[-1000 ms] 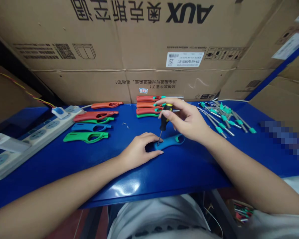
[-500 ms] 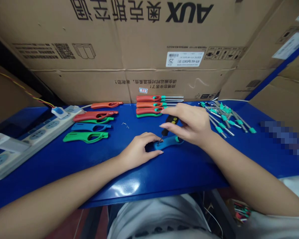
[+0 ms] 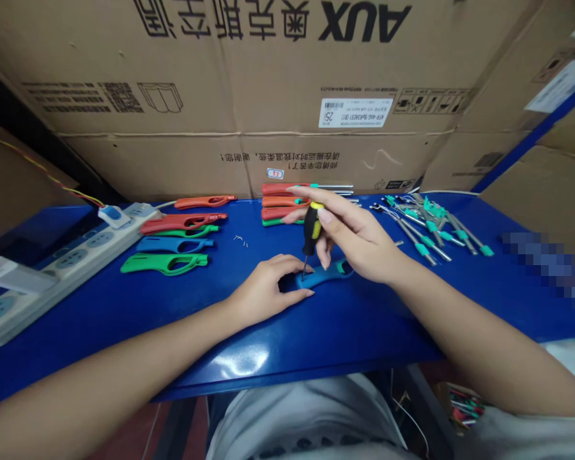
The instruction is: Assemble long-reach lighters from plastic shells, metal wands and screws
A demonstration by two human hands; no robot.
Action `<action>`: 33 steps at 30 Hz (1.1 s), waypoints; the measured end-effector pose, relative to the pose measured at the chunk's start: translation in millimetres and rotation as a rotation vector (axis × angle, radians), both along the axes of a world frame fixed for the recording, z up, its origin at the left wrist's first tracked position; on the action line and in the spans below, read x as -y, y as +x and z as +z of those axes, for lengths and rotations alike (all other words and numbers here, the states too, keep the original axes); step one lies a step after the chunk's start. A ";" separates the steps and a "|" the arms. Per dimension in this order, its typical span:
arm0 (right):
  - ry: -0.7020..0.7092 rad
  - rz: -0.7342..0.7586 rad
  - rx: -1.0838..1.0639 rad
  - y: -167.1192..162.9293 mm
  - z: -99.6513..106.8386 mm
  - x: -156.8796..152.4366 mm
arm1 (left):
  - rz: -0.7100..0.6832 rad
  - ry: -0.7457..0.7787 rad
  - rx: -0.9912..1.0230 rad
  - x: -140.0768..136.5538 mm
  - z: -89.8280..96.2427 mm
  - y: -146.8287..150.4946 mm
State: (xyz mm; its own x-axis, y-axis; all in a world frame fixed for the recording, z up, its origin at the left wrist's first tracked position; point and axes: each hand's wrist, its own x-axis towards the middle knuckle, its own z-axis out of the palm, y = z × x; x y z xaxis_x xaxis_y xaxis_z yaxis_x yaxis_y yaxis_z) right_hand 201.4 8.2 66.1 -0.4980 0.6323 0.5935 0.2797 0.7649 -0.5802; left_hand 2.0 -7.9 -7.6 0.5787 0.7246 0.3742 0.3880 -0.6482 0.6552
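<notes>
A blue lighter (image 3: 320, 276) lies flat on the blue table, partly covered by my hands. My left hand (image 3: 267, 287) pinches its near end between thumb and fingers. In my right hand (image 3: 352, 233) is a short screwdriver (image 3: 312, 229) with a black and yellow handle. It stands nearly upright, its tip on the left end of the blue lighter. Several tiny screws (image 3: 241, 240) lie loose behind my left hand.
At left lie several lighter shells, among them a green shell (image 3: 165, 262) and a blue shell (image 3: 176, 245). Lighters with metal tubes (image 3: 287, 190) are stacked at the back. Loose tubes (image 3: 431, 227) are heaped at right. A power strip (image 3: 84, 252) runs along the left, before a cardboard wall (image 3: 196, 153).
My right hand has shifted its grip, and the screwdriver has gone from tilted to almost upright. The left hand and the blue lighter stay in place.
</notes>
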 end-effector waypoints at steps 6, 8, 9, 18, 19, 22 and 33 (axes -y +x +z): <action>0.309 -0.235 -0.012 2.6 -2.6 -3.1 | 0.005 -0.005 0.009 0.2 -0.2 -0.1; 0.212 -0.144 -0.014 3.2 -0.3 -3.5 | 0.005 -0.001 0.009 0.2 -0.2 0.0; 0.103 -0.049 -0.014 3.2 1.0 -4.1 | 0.003 0.001 0.006 0.2 -0.1 0.0; 0.271 -0.179 0.007 6.8 -5.6 -12.5 | 0.001 0.007 0.001 0.0 -0.7 -0.5; 0.271 -0.167 0.035 6.3 -5.4 -11.4 | 0.001 0.006 0.001 0.0 -0.6 -0.4; 0.080 -0.032 0.046 4.0 -2.8 -7.9 | 0.000 -0.004 -0.002 -0.1 0.3 -0.3; 0.279 -0.087 0.034 4.5 -1.4 -2.7 | 0.000 0.012 0.011 -0.1 -1.3 0.0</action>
